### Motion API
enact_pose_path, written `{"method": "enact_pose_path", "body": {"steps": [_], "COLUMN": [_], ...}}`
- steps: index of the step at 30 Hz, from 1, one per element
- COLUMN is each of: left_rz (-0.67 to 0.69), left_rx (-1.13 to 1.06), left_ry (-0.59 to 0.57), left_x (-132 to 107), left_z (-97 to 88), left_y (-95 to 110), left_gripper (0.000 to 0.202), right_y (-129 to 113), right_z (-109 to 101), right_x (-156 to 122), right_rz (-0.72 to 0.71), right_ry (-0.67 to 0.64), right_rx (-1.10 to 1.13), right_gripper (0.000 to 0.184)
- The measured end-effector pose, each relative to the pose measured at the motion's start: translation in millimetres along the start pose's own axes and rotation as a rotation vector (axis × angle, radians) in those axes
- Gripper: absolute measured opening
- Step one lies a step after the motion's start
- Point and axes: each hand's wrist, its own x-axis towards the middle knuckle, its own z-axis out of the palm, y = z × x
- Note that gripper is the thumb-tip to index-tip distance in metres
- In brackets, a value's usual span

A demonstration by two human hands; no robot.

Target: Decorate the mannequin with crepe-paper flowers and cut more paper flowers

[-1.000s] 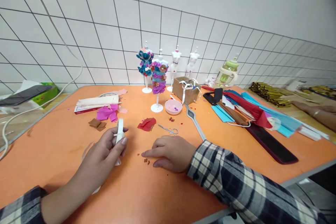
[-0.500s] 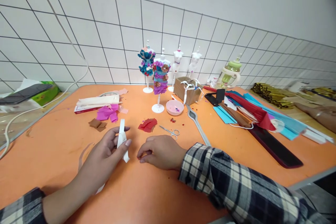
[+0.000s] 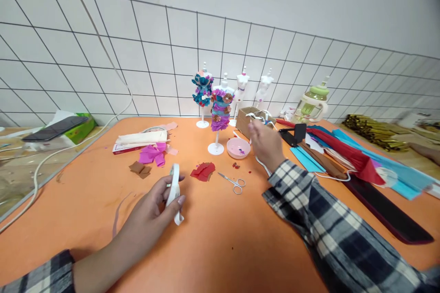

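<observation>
My left hand (image 3: 154, 208) is closed around a narrow roll of white tape (image 3: 174, 192), held on edge between thumb and fingers above the table. My right hand (image 3: 266, 144) is stretched forward at the front of the small cardboard box (image 3: 244, 121). Its fingers are curled, and whatever they hold is hidden. White strips (image 3: 256, 116) hang over the box rim. Left of that hand sits a pink bowl (image 3: 237, 152) with small purple bits. Nearer lie small scissors (image 3: 233, 183) and red paper pieces (image 3: 203, 171).
Dress forms with paper flowers (image 3: 221, 110) and white ones (image 3: 264, 87) stand at the back. Purple paper (image 3: 154, 153) and brown paper (image 3: 140, 169) lie left. Coloured paper (image 3: 360, 165), a black case (image 3: 388, 213) and a green-lidded bottle (image 3: 312, 100) are right.
My right hand has moved forward and right, from above the table near my left hand to the cardboard box. My left hand still holds the tape roll. The view has shifted slightly.
</observation>
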Motion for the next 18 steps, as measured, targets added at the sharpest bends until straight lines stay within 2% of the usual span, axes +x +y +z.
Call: {"method": "enact_pose_path", "body": {"steps": [2, 4, 6, 8, 10, 11, 15, 18], "left_rz": [0.022, 0.057, 0.091, 0.105, 0.107, 0.106, 0.108, 0.113], "left_rx": [-0.001, 0.003, 0.001, -0.004, -0.010, -0.008, 0.019, 0.040], "left_ry": [-0.064, -0.133, -0.186, -0.220, -0.225, -0.221, -0.212, -0.215], "left_x": [1, 2, 3, 3, 3, 3, 3, 3], "left_z": [1.9, 3.4, 4.3, 4.6, 4.7, 4.7, 4.0, 2.7], "left_y": [-6, -10, -12, -12, -11, -11, -7, -4], "left_gripper": [0.039, 0.037, 0.036, 0.036, 0.036, 0.036, 0.038, 0.039], "right_y": [31, 55, 73, 83, 88, 89, 88, 69], "right_z": [1, 4, 11, 18, 23, 23, 17, 6], "right_x": [23, 37, 44, 45, 43, 42, 36, 25], "right_rz": [0.135, 0.180, 0.148, 0.143, 0.167, 0.181, 0.181, 0.181], "right_ry": [0.139, 0.219, 0.219, 0.154, 0.122, 0.134, 0.273, 0.320], "right_rx": [-0.112, -0.174, -0.187, -0.173, -0.107, -0.072, 0.012, 0.065], "right_gripper": [0.047, 0.044, 0.034, 0.050, 0.063, 0.062, 0.042, 0.044]}}
